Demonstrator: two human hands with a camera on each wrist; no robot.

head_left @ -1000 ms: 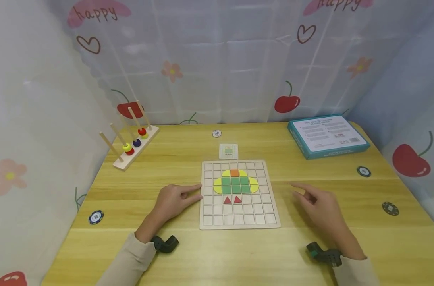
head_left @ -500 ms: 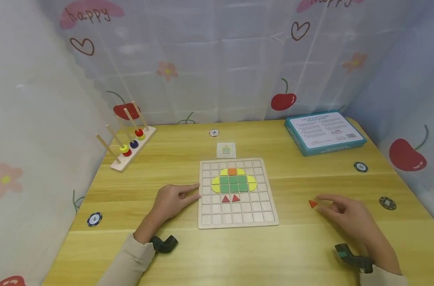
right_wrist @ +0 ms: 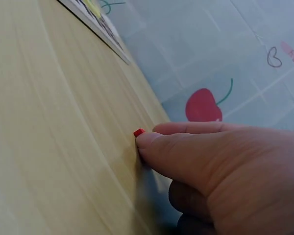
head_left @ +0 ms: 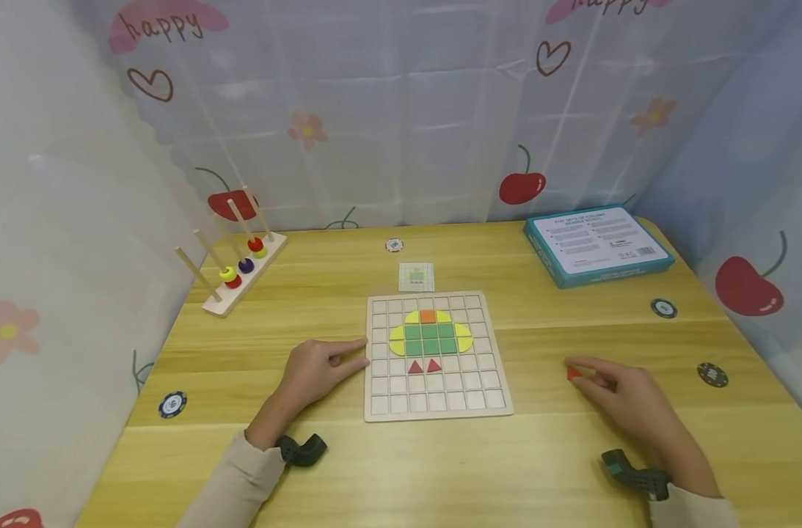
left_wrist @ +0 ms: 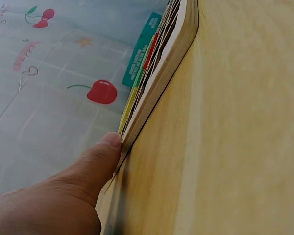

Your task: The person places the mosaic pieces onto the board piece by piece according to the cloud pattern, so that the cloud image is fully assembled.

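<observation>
In the head view a square wooden grid board [head_left: 438, 411] lies on the table. On it sit green square tiles [head_left: 422, 339], an orange square tile [head_left: 428, 317], yellow rounded tiles [head_left: 464, 344] and two red triangle tiles [head_left: 415, 367]. My left hand [head_left: 315, 374] touches the board's left edge with straight thumb and forefinger; the left wrist view shows the thumb [left_wrist: 105, 152] against that edge. Right of the board, my right hand [head_left: 628, 400] pinches a red triangle tile [head_left: 573, 372] between thumb and fingers, low over the table. Only a corner of this red tile [right_wrist: 139, 132] shows in the right wrist view.
A small pattern card [head_left: 417, 276] lies just behind the board. At the back left stands a peg rack [head_left: 245, 279] with coloured beads. A teal box [head_left: 597, 244] lies at the back right. Several poker chips, such as a black one [head_left: 712, 375], are spread around the table.
My right hand moved rightward and nearer, to a red triangle tile right of the board. It now pinches the tile and has come slightly back left. My left hand stayed at the board's edge.
</observation>
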